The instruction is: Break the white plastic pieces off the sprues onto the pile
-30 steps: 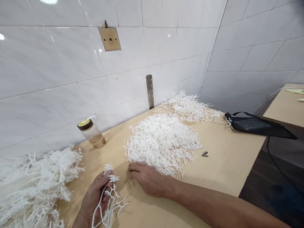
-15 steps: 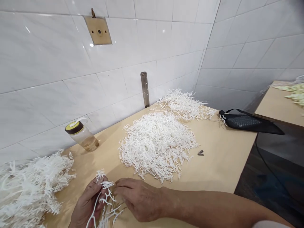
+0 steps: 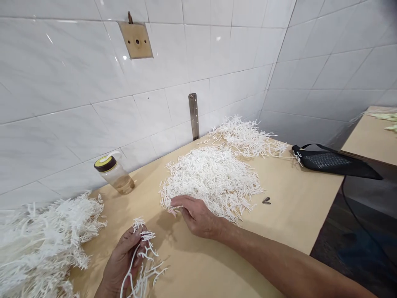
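My left hand (image 3: 125,254), at the lower left, is closed around a white branching plastic sprue (image 3: 149,250). Thin forked twigs stick out above its fingertips and hang down at its side. Farther up the table, my right hand (image 3: 198,217) reaches to the near left edge of a pile of small white plastic pieces (image 3: 214,178). Its fingers are stretched forward with the thumb a little apart below them. A pinkish blur shows at the fingertips, too unclear to name.
A heap of white branching sprues (image 3: 46,248) lies at left, another tangle (image 3: 245,136) behind the pile. A bottle with a yellow-and-dark lid (image 3: 116,176) stands near the wall. Two small dark seed-like things (image 3: 266,201) and a black bag (image 3: 335,163) lie at right.
My right hand has moved from beside the sprue up and away to the edge of the pile. My left hand keeps hold of the sprue. The view has shifted slightly.
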Demonstrator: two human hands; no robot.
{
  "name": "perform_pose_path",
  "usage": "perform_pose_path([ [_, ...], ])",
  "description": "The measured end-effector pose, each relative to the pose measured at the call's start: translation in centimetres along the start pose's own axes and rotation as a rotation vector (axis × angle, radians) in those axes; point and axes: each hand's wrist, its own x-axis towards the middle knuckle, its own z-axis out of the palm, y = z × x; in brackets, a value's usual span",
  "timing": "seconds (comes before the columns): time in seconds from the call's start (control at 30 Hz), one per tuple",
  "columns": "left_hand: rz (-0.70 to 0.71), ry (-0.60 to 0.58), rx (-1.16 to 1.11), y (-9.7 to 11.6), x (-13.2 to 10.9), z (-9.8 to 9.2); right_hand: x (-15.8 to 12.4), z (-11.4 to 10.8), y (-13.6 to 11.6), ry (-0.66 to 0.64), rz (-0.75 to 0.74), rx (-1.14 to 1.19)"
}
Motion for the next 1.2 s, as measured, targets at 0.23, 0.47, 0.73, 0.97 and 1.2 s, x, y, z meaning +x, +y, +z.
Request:
perform_pose_path([
  [0.23,0.038,-0.02,0.076,-0.3,0.2,0.4,-0.2,-0.2,1.0,0.092,0.253,-0.028],
  [0.47,0.006,-0.077,0.142,-0.5,0.3,0.5,-0.9,0.0,-0.8,0.055,0.267,0.044],
  [0.73,0.072,-0.149,0.52,-0.8,-0.2,1.5,-1.6,2.1,-3.4,-0.081,0.265,0.097],
  [0.97,0.159,-0.173,0.642,-1.0,-0.3,1.9,-2.0,3.1,-3.0,-0.169,0.313,0.095],
  [1.2,0.171,-0.153,0.662,-1.1,-0.4,2.2,-2.1,3.0,-2.8,-0.169,0.311,0.052],
])
